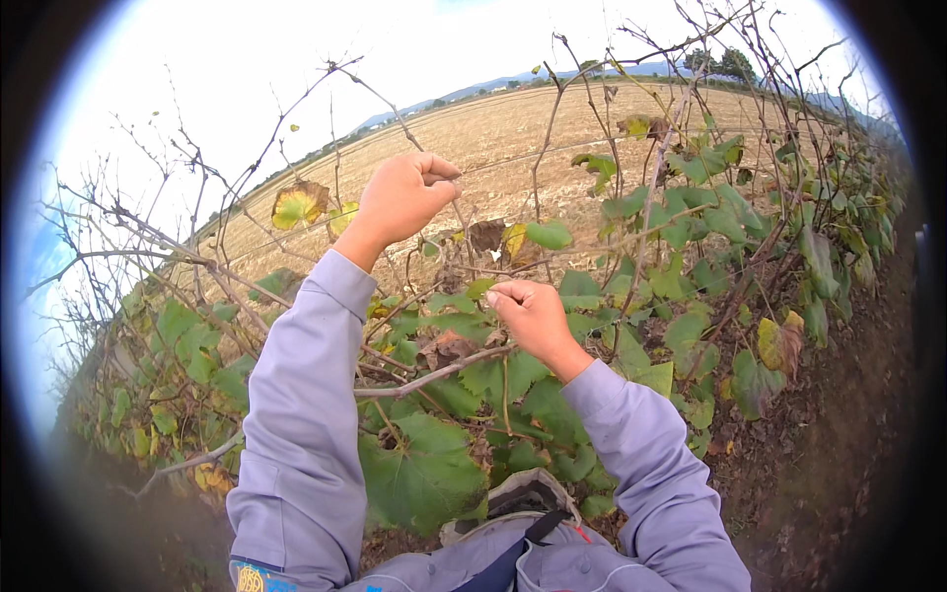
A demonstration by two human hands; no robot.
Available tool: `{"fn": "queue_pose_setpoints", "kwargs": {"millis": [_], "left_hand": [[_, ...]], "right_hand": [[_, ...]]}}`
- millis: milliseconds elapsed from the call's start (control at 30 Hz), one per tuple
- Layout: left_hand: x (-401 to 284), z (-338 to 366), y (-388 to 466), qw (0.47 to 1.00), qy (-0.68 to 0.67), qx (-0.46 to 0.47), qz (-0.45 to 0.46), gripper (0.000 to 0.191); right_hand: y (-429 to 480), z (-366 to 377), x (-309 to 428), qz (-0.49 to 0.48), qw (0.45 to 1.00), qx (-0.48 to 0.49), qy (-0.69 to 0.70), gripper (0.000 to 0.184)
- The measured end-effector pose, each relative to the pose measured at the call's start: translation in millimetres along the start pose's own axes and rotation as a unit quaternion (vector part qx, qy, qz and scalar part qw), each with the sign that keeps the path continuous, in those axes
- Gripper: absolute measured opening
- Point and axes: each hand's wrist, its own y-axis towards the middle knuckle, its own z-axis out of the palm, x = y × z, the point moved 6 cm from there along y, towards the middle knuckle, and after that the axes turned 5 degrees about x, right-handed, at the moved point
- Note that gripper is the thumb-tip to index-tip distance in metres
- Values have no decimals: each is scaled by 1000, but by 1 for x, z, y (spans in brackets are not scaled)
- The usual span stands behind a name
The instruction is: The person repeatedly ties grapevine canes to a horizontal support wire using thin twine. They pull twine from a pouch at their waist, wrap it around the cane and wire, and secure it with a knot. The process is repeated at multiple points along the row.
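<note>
My left hand [405, 194], in a grey-purple sleeve, is raised at the upper middle with its fingers curled at a thin vine shoot; whether it grips the shoot cannot be told. Lower and to the right, my right hand [534, 317] has its thumb and forefinger pinched together beside a small green leaf [479, 288]; what lies between the fingertips is too small to tell. A woody grapevine cane [444, 372] runs below both hands. Under it spreads a large green vine leaf [423, 470]. Dry brown leaves [446, 348] hang between the cane and my right hand.
Bare canes [177, 250] branch up at the left, and tall shoots [655, 177] stand at the right among green and yellowing leaves. A thin wire [510, 157] crosses behind. An open fabric bag [529, 488] hangs at my waist. Beyond the vines lies a dry field [473, 140].
</note>
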Motion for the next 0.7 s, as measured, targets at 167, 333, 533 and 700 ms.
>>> {"fn": "queue_pose_setpoints", "kwargs": {"millis": [167, 333, 533, 700], "left_hand": [[1, 0, 5, 1000, 0, 10, 7, 38], [0, 7, 8, 998, 2, 55, 26, 42], [-2, 7, 9, 995, 65, 31, 64, 39], [7, 10, 11, 997, 60, 28, 42, 38]], "right_hand": [[-21, -9, -17, 76, 986, 15, 147, 22], [-35, -26, -4, 112, 965, 19, 235, 21], [-32, -50, 13, 83, 967, -23, 239, 22], [-1, -69, 46, 13, 986, -65, 154, 22]]}}
